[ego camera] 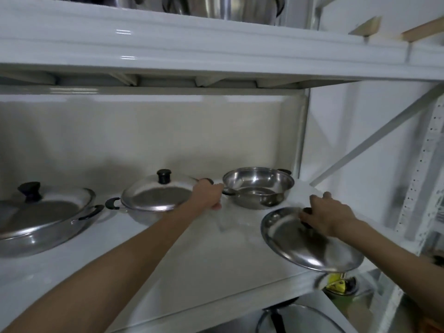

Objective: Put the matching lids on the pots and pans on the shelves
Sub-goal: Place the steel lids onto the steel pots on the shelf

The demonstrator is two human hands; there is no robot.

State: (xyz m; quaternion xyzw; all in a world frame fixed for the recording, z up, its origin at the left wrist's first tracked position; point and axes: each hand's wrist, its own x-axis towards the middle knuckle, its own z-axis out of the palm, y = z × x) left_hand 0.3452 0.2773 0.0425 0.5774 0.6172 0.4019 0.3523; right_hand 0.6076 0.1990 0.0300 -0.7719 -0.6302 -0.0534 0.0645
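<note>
An uncovered steel pan (258,186) with black side handles stands at the back right of the white shelf (168,255). My left hand (208,194) grips the pan's left handle. My right hand (326,213) is closed on the black knob of a steel lid (310,241), which is held tilted over the shelf's front right corner, in front of the pan. Left of the open pan sits a lidded pan (153,200) with a black knob. A larger lidded pan (40,217) is at the far left.
An upper shelf (192,49) hangs close overhead with a big steel pot (223,7) on it. A white upright post (303,131) and a diagonal brace (374,135) stand right of the open pan. Below the shelf edge lie another lid (300,319) and a yellow item (337,283).
</note>
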